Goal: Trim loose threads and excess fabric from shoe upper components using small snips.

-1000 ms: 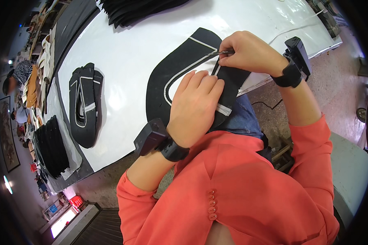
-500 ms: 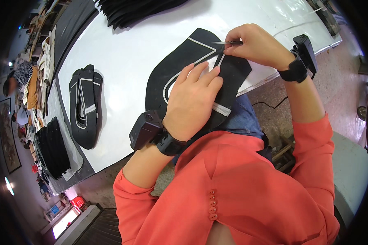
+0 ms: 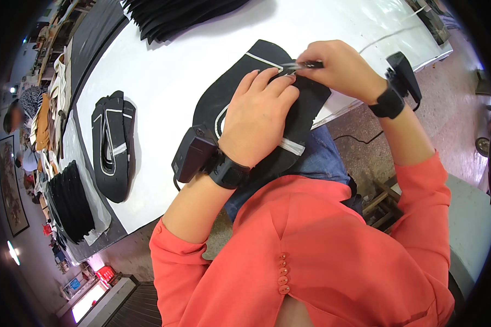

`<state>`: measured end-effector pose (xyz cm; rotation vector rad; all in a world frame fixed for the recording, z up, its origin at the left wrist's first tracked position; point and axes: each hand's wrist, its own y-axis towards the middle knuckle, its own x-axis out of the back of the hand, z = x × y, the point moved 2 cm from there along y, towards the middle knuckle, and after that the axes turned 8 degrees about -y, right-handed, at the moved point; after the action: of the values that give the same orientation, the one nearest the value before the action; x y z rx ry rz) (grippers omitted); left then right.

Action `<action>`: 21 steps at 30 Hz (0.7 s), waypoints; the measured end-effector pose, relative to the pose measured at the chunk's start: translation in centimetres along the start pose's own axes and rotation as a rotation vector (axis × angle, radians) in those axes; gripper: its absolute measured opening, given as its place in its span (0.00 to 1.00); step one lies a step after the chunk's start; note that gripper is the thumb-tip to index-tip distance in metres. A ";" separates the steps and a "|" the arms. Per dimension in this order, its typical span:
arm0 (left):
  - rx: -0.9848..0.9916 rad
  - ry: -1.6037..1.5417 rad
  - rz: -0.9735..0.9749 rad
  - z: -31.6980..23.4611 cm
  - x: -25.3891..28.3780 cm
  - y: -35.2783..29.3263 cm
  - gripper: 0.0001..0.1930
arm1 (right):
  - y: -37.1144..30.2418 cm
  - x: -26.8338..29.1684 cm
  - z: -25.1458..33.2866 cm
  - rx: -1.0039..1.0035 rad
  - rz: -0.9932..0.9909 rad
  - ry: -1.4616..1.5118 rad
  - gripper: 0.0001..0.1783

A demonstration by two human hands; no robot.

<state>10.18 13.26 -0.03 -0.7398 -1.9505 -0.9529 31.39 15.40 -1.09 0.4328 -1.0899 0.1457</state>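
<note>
A black shoe upper (image 3: 306, 106) with white tape along its inner edges lies on the white tabletop in front of me, its near end over my lap. My left hand (image 3: 256, 117) rests palm down on it, fingers stretched out, the fingertips beside the taped opening. In my right hand (image 3: 333, 62), above the far right part of the upper, is a small pointed tool (image 3: 312, 65) with a dark handle and a metal tip, blurred by motion. Its tip points left, close to my left fingertips. Whether it is scissors or tweezers cannot be made out.
To the left, more black shoe uppers (image 3: 110, 174) with white tape lie stacked on the white tabletop (image 3: 163, 109). A pile of black pieces (image 3: 185, 16) stands at the far edge, and another black stack (image 3: 71, 201) sits at the left. A cable (image 3: 360, 140) hangs at the right.
My right hand has moved slightly down, and the tool's tip has come nearer my left fingertips. My left hand has shifted slightly on the upper, its fingers now closer to the tool.
</note>
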 end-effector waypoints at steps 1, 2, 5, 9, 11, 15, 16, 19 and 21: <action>0.002 0.001 0.001 0.2 0.0 0.1 0.12 | -0.5 0.4 -0.1 0.001 0.001 0.002 0.10; -0.002 -0.016 0.003 0.4 0.1 0.1 0.12 | -1.0 1.1 0.0 0.012 -0.005 -0.014 0.09; -0.006 -0.060 0.004 0.8 0.2 0.1 0.11 | -3.0 2.3 0.4 0.042 -0.078 -0.055 0.08; 0.003 -0.111 0.011 0.9 0.4 0.3 0.12 | -5.0 2.7 2.5 0.065 -0.092 -0.177 0.07; 0.003 -0.102 0.019 0.9 0.3 0.3 0.13 | -5.8 2.3 4.0 0.104 -0.080 -0.301 0.08; -0.015 -0.073 0.022 0.5 0.0 0.5 0.19 | -6.0 2.5 5.9 0.150 0.015 -0.406 0.07; -0.021 -0.072 0.020 0.4 0.0 0.5 0.19 | -5.8 2.9 6.2 0.126 0.101 -0.473 0.08; -0.031 -0.005 0.012 -0.2 -0.5 -0.1 0.24 | -5.8 3.0 5.5 0.219 -0.028 -0.354 0.08; 0.004 0.048 -0.026 -0.3 -0.8 -0.3 0.24 | -6.0 3.3 5.3 0.062 -0.052 -0.260 0.09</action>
<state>10.42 12.72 -0.69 -0.6854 -1.9239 -0.9735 30.48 7.47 2.31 0.5457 -1.3309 0.0782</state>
